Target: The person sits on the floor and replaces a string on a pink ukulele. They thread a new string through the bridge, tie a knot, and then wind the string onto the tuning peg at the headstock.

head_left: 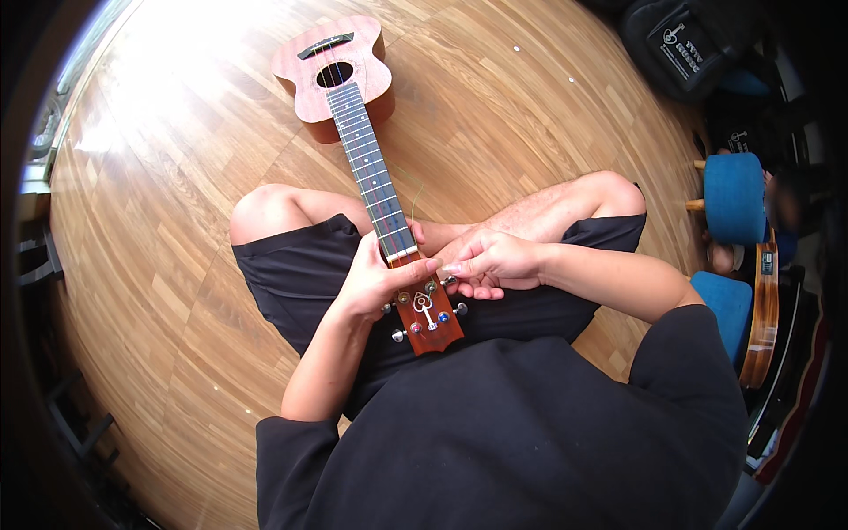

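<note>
A ukulele (375,181) lies across my crossed legs, its body on the wooden floor ahead and its headstock (433,339) close to my lap. My left hand (371,284) wraps the neck near the nut, with the thumb over the top of the headstock. At the headstock's right edge, my right hand (495,261) pinches a silver tuning peg (450,281) between thumb and fingers. Three other pegs show, two on the left side and one on the right. A thin greenish string (421,190) loops loosely out to the right of the fretboard.
Wooden floor (203,291) surrounds me, with bright glare at the upper left. On the right stand blue round stools (735,196), a black bag (689,44) and another wooden instrument (761,318) on its side. Dark furniture legs (79,415) line the left edge.
</note>
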The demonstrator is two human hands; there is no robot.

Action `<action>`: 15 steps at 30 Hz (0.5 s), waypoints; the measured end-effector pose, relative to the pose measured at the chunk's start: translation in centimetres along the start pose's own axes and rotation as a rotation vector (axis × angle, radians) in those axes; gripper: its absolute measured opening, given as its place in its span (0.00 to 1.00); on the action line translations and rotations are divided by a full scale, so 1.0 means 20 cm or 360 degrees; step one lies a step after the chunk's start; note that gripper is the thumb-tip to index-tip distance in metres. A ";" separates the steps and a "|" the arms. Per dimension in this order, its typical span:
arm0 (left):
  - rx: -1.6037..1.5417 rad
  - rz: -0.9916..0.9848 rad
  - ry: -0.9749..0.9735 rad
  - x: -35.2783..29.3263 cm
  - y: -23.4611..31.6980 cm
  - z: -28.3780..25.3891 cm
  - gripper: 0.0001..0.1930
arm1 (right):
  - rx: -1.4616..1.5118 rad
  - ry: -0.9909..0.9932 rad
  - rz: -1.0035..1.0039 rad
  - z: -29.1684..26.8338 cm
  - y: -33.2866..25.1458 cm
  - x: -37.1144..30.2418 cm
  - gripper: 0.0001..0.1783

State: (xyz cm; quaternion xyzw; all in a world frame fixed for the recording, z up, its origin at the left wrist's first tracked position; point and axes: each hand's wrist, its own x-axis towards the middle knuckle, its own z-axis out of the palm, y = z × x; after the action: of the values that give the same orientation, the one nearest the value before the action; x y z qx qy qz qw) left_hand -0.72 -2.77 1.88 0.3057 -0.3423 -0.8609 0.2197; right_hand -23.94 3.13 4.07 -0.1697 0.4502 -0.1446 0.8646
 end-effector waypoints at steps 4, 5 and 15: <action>-0.0041 0.0003 -0.0031 0.00 -0.02 -0.01 0.21 | 0.0018 0.0012 0.0100 0.00 -0.01 0.00 0.16; -0.0039 0.0004 -0.0032 0.00 -0.01 -0.01 0.21 | 0.0057 0.0004 0.0133 0.01 -0.02 -0.01 0.15; 0.0003 -0.0012 0.0013 0.00 0.00 -0.01 0.20 | 0.0032 0.0083 0.0082 0.03 0.02 0.01 0.12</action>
State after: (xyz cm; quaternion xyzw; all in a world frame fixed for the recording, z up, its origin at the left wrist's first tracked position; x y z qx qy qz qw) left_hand -0.55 -2.92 1.76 0.3107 -0.3411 -0.8601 0.2176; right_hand -23.37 3.40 4.05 -0.1457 0.4754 -0.1311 0.8577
